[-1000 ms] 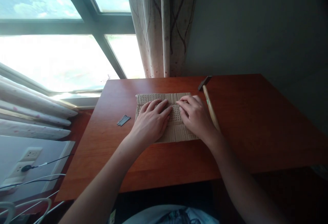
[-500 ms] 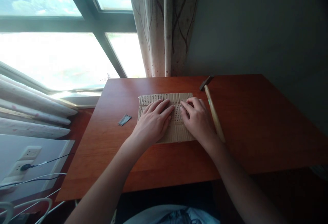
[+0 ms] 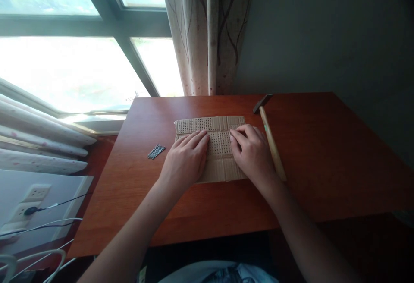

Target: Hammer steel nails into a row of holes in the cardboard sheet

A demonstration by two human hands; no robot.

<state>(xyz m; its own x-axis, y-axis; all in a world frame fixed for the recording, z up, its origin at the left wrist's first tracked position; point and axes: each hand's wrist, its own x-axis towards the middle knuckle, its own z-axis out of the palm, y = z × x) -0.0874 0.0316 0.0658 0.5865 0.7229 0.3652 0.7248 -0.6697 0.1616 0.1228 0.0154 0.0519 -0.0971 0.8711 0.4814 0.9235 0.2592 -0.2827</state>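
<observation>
A piece of brown corrugated cardboard (image 3: 223,170), punched with rows of small holes, lies on the table under both hands. My left hand (image 3: 183,158) rests flat over its left part, fingers stretched out side by side, palm down. At the right side of the hole rows, my right hand (image 3: 254,150) is closed in a pinch, thumb and forefinger tips together. What is between those tips, if anything, is too small to make out. Several thin metal nails (image 3: 156,151) lie in a neat row left of the cardboard.
A hammer (image 3: 271,138) with a wooden handle lies right of the cardboard, beside my right hand, its head toward the back. The reddish wooden table (image 3: 323,153) ends at a wall and curtain (image 3: 194,37). Cables and a socket (image 3: 37,193) are at the lower left.
My left hand has slid left and slightly nearer on the cardboard, its fingers drawn closer together, uncovering more holes. My right hand keeps its pinch in nearly the same place.
</observation>
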